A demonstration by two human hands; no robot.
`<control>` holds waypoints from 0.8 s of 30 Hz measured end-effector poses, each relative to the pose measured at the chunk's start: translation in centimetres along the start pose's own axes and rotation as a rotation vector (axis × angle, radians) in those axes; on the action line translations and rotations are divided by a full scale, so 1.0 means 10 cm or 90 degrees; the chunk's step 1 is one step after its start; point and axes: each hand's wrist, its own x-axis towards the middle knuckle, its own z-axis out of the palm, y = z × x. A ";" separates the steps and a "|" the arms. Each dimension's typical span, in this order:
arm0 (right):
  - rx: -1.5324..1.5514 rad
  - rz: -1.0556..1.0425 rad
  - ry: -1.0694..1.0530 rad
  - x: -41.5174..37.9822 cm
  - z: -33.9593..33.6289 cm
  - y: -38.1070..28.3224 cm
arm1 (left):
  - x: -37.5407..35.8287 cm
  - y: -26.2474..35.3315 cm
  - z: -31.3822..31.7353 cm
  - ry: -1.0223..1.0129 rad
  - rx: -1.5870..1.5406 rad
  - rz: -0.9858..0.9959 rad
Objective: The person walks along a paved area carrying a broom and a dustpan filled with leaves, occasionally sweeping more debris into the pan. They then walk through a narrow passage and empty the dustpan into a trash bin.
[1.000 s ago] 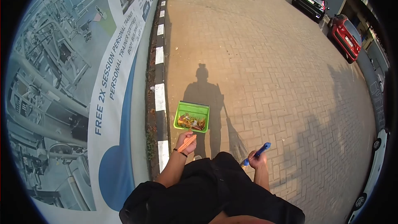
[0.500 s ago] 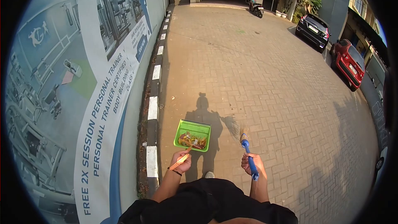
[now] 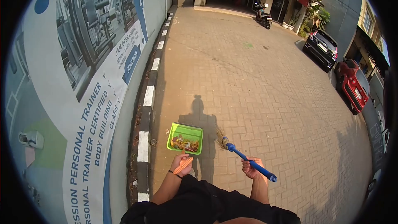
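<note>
My left hand [image 3: 181, 165] is closed around the orange-striped handle of a green dustpan [image 3: 191, 129]. Inside the pan lie dry leaves and scraps of litter [image 3: 184, 143], gathered toward the handle side. My right hand [image 3: 253, 168] grips the blue handle of a short broom [image 3: 238, 152], fingers wrapped round it. The broom slants up and left, its thin straw bristles [image 3: 220, 136] to the right of the dustpan and apart from it.
A black-and-white curb [image 3: 148, 96] runs along a wall with a gym banner [image 3: 89, 112] on the left. Brick paving [image 3: 232, 70] stretches ahead to a building. A motorbike [image 3: 263, 15], a black car [image 3: 321, 49] and a red car [image 3: 353, 85] are parked at the right.
The broom has tilted, its bristles swinging left toward the dustpan while the handle end moved right. The dustpan sits slightly further left in view. Both hands keep their hold.
</note>
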 end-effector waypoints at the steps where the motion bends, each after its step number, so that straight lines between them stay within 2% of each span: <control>1: 0.007 0.015 0.000 0.18 0.16 -0.17 | 0.26 0.21 0.25 0.006 -0.012 0.000; 5: 0.070 0.028 0.002 0.87 0.66 -0.86 | 1.25 0.92 1.11 0.004 0.000 0.005; 8: 0.093 0.067 -0.027 1.69 0.67 -1.31 | 1.88 1.47 1.77 0.020 -0.010 0.015; 13: -0.007 0.111 0.197 3.55 1.10 -2.14 | 3.36 2.49 2.33 -0.037 -0.160 -0.034; 16: -0.085 0.068 0.164 4.71 1.59 -2.79 | 4.17 2.96 2.83 -0.031 -0.178 -0.006; 17: -0.090 0.098 0.149 5.02 1.80 -3.10 | 4.43 3.11 3.04 -0.054 -0.176 -0.017; 19: -0.084 0.157 0.106 5.71 2.41 -3.60 | 4.85 3.39 3.54 -0.056 -0.160 0.017; 24: -0.098 0.152 -0.027 7.08 3.84 -4.76 | 5.68 4.26 4.61 -0.062 -0.183 0.039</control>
